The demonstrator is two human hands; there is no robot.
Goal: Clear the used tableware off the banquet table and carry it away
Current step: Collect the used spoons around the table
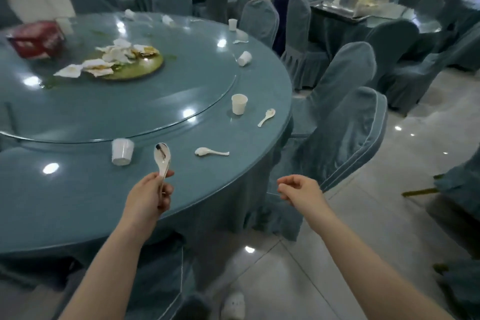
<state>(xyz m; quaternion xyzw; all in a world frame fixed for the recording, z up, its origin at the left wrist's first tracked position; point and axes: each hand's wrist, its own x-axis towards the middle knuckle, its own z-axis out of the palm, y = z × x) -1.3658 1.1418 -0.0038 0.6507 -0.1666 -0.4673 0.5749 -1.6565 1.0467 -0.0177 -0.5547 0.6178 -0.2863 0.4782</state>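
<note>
Both forearms reach out over the table edge (249, 179). Left hand (149, 196) pinches a soiled white soup spoon (162, 157) by its handle, bowl up, likely to keep drips off; right hand (298, 188), fingers loosely curled round nothing, seems free for the next spoon (211, 152) lying just ahead, near a tipped paper cup (122, 151)

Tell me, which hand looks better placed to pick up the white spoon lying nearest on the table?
Probably the right hand: it holds nothing and hovers on that side, while the left hand already grips a white ceramic spoon. The lying white spoon sits rightward.
</note>
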